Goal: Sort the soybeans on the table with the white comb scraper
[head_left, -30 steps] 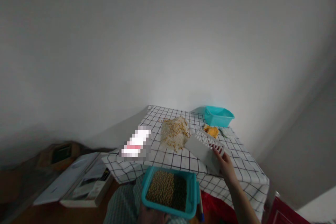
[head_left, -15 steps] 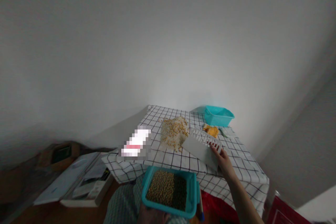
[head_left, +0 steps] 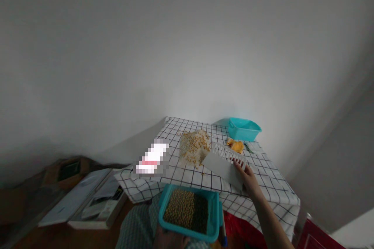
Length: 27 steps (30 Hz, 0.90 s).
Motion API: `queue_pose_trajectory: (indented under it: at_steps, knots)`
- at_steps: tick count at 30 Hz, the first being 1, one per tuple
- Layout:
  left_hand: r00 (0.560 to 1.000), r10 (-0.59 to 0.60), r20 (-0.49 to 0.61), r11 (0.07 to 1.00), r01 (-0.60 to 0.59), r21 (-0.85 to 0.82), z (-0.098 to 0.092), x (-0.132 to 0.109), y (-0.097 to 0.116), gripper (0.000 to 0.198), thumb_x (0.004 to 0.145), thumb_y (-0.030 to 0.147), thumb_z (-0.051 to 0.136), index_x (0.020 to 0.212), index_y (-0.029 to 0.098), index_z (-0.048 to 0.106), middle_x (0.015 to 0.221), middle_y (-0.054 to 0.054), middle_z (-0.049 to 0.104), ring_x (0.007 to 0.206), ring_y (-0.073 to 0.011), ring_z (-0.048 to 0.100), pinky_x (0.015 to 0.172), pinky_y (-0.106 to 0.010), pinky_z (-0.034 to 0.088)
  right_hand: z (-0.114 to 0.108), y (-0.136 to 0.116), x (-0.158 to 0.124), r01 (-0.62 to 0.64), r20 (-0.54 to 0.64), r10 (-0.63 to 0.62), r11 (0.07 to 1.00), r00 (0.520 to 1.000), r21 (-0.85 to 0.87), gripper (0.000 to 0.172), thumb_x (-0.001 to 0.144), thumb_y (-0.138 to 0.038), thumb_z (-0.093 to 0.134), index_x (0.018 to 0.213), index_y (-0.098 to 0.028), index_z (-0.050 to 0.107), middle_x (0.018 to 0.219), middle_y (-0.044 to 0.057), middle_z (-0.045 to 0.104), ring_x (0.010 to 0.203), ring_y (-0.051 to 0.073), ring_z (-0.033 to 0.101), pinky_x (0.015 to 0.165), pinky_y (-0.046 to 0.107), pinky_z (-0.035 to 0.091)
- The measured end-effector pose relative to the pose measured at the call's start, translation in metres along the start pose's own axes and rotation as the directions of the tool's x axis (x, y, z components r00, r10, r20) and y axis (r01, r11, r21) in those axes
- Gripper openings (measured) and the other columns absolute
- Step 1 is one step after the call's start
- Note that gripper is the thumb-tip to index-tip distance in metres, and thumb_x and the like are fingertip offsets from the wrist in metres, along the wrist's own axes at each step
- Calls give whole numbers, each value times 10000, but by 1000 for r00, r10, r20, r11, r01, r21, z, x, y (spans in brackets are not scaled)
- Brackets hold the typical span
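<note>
Scraper: we hold a white slotted scraper board [head_left: 224, 164] at its near end; it is tilted, its far edge down on the worktop [head_left: 263, 179] and touching the near side of the grain pile [head_left: 194, 148].
Grain pile: yellow kernels mixed with pale grains, heaped on the checked cloth toward the back of the worktop.
Step in hand: we judge this a gathering stroke against the pile.
Technique: keep the far edge flat on the cloth so that no kernels slip under it; push slowly, since the cloth could bunch up and the grains could scatter.
Right hand [head_left: 248, 177]: fingers closed round the scraper's slotted end, thumb beneath, arm stretched forward.
Left hand [head_left: 168, 239]: only a little shows at the bottom edge, under the near teal tray [head_left: 214, 218]; we cannot tell how far it is closed.
Near teal tray: held low by our lap, before the worktop's edge; yellow beans on its left, dark green beans on its right.
Far teal tray [head_left: 244, 129]: at the back right of the worktop, apart from the pile.
Orange item [head_left: 236, 146]: between the far tray and the scraper; kind unclear.
Books [head_left: 87, 202]: stacked low to the left, off the worktop.
</note>
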<state>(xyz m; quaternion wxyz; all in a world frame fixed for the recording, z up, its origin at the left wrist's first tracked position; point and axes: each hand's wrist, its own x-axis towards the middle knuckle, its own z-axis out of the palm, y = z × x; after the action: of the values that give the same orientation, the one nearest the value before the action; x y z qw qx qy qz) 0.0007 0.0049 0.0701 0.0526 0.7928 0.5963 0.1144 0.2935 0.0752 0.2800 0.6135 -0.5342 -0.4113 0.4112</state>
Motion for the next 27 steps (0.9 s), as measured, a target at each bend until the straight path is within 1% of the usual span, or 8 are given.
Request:
queue_pose_trajectory:
  at_steps: [3, 5, 9, 13, 15, 20, 24, 27]
  knots:
    - [997, -14, 76, 997, 20, -76, -5, 1, 1, 458, 739, 676, 415, 1190, 596, 407, 1326, 79, 510, 1251, -259, 452, 1098, -610, 198, 2, -5, -3, 1, 2, -1, 1000, 1000, -2, 483, 615, -564, 743, 927, -195, 719, 854, 71, 753, 857, 322, 693, 607, 347, 549]
    - [996, -24, 85, 996, 31, -85, -8, 2, 2, 456, 736, 666, 432, 1186, 587, 421, 1322, 77, 513, 1252, -258, 450, 1115, -593, 169, 3, -8, -5, 0, 11, 0, 1000, 1000, -4, 484, 614, -565, 744, 926, -196, 717, 859, 73, 752, 871, 321, 691, 612, 345, 552]
    - [995, -44, 92, 995, 51, -84, -10, 2, 4, 473, 733, 626, 475, 1196, 596, 379, 1356, 97, 468, 1274, -269, 421, 1113, -604, 157, 5, -9, -2, -14, 33, 14, 1000, 999, -3, 464, 645, -560, 728, 948, -208, 707, 938, 65, 748, 895, 305, 689, 615, 328, 553]
    - [999, -22, 34, 996, 25, -83, -11, 2, 4, 504, 741, 641, 452, 1221, 620, 302, 1342, 101, 489, 1225, -271, 475, 1109, -593, 187, 4, -4, 4, -28, 68, 27, 1000, 997, 12, 434, 702, -523, 704, 999, -206, 697, 1022, 62, 732, 895, 289, 688, 625, 324, 552]
    - [998, -16, 53, 996, 21, -83, -11, 2, 4, 490, 756, 632, 432, 1227, 615, 298, 1336, 88, 497, 1223, -273, 476, 1105, -598, 188, 2, -3, 6, -23, 83, 22, 1000, 996, 14, 436, 711, -511, 702, 1020, -203, 694, 1044, 64, 725, 910, 289, 684, 643, 330, 554]
    - [992, -21, 124, 996, 32, -89, -5, 2, 1, 477, 754, 647, 418, 1218, 607, 316, 1382, 105, 425, 1285, -264, 404, 1114, -601, 142, 0, -4, 5, -42, 122, 41, 999, 992, 10, 456, 713, -509, 706, 1052, -204, 687, 1074, 73, 716, 983, 299, 665, 647, 319, 557]
    - [996, -40, 77, 995, 47, -88, -1, 1, 0, 466, 737, 670, 426, 1194, 616, 350, 1340, 100, 481, 1244, -257, 455, 1109, -583, 182, 4, -8, 4, -62, 136, 54, 997, 989, 54, 431, 726, -506, 700, 1036, -208, 684, 1012, 65, 733, 945, 275, 679, 712, 332, 557]
    - [999, -25, 33, 995, 28, -97, -5, -1, 1, 472, 737, 652, 449, 1196, 618, 346, 1338, 94, 487, 1235, -259, 465, 1095, -584, 214, 8, -9, 4, -49, 156, 36, 996, 987, 79, 443, 712, -530, 702, 1019, -211, 690, 987, 67, 737, 916, 272, 685, 751, 353, 551]
